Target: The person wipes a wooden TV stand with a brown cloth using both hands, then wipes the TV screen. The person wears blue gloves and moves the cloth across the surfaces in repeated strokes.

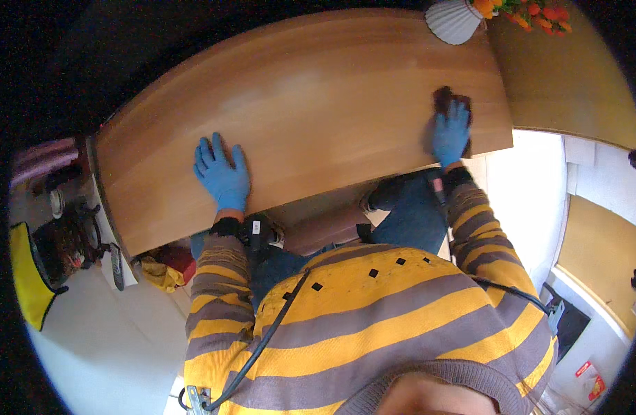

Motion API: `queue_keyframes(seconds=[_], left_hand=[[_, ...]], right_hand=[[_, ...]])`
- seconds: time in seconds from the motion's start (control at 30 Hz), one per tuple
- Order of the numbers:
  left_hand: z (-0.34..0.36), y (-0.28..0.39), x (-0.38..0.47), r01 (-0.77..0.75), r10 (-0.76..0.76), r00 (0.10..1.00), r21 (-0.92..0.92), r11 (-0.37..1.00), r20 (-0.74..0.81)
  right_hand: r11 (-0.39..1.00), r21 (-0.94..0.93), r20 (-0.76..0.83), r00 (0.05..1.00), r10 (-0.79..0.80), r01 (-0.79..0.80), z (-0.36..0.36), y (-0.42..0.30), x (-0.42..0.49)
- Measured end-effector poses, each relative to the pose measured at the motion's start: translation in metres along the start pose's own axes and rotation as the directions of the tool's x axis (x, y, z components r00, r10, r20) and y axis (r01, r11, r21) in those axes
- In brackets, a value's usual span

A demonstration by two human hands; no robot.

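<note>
A wooden tabletop (318, 119) stretches in front of me. My left hand (222, 174), in a blue glove, lies flat on its left part with the fingers spread and nothing in it. At the right end my right hand (452, 135), also gloved in blue, presses on a dark, crumpled cloth (445, 98) against the wood. The cloth shows beyond and beside the fingers; what lies beneath the palm is hidden, and the edges are blurred.
A white shell-shaped vase (454, 22) with orange and red flowers (541, 15) stands at the far right corner. Left of the tabletop are a remote control (116, 266) and a white jar (57, 203). A yellow cloth (159, 273) lies below the near left edge.
</note>
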State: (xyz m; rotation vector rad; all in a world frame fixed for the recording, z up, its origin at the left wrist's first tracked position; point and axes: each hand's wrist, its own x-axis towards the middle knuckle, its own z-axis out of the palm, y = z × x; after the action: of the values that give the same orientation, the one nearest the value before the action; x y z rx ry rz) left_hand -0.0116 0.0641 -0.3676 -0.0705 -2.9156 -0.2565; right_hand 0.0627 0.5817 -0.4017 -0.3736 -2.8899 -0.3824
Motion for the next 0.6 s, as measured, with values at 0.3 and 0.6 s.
queue_keyframes(seconds=[0.3, 0.6], left_hand=[[0.012, -0.007, -0.001, 0.018, -0.018, 1.0, -0.029, 0.999, -0.006], [-0.004, -0.003, 0.008, -0.015, 0.009, 1.0, -0.296, 0.955, -0.024]], right_hand=[[0.782, 0.564, 0.162, 0.893, -0.419, 0.264, -0.109, -0.295, -0.018], [0.652, 0.755, 0.119, 0.962, -0.245, 0.073, -0.076, -0.194, -0.007]])
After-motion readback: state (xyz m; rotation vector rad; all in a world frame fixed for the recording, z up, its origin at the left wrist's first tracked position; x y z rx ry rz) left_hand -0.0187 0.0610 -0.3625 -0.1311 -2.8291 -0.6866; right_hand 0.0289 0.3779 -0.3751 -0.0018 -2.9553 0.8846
